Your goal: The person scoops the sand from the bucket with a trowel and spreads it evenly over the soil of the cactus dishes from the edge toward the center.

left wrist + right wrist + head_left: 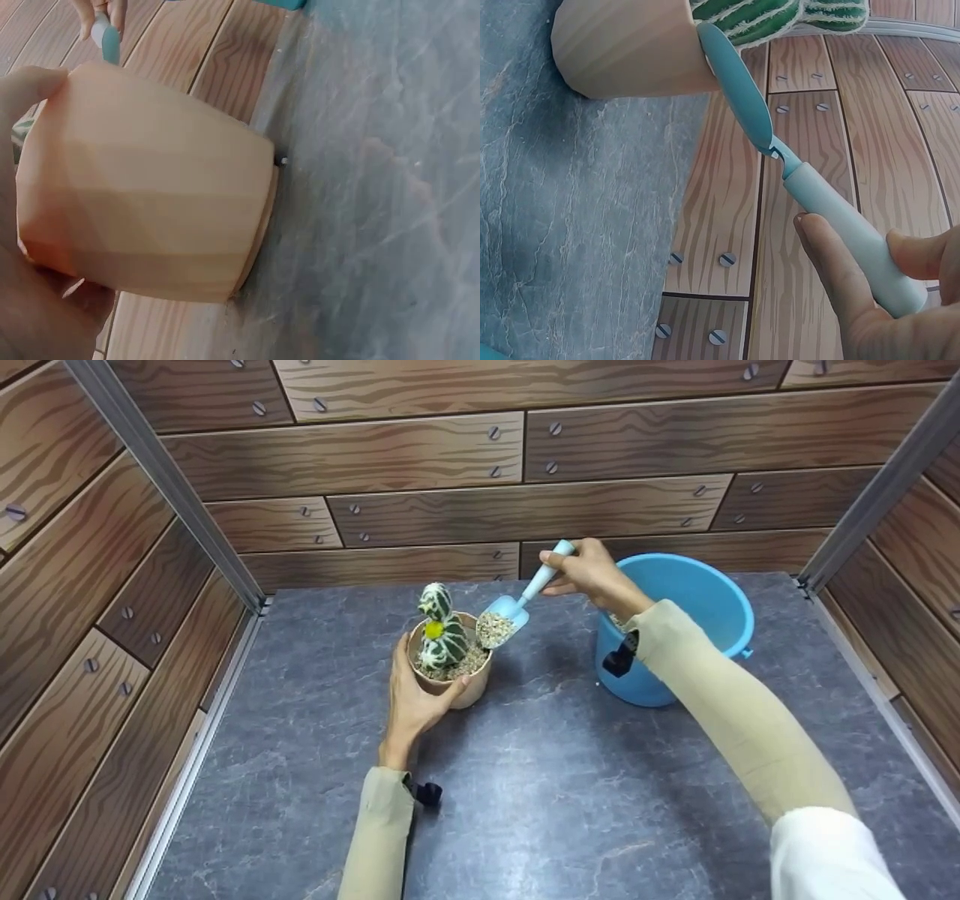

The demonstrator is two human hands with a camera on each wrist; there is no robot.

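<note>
A cactus [444, 643] with a yellow flower stands in a beige pot [471, 694], its soil topped with pale grit. My left hand [417, 697] grips the pot from the near left side, fingers and thumb around it. In my right hand [592, 577] I hold a small light-blue trowel [508, 606] by its pale handle [847, 229]. The blade carries pale grit [494, 628] and its tip is at the pot's right rim. Seen from the right wrist, the back of the blade [739, 86] slants against the rim beside the cactus.
Beneath my right forearm stands a blue bucket [731, 615], partly covered by the sleeve, with a little grit visible inside. The grey marbled tabletop [540, 810] is bounded by wood-patterned walls [420, 457] and metal rails [187, 757].
</note>
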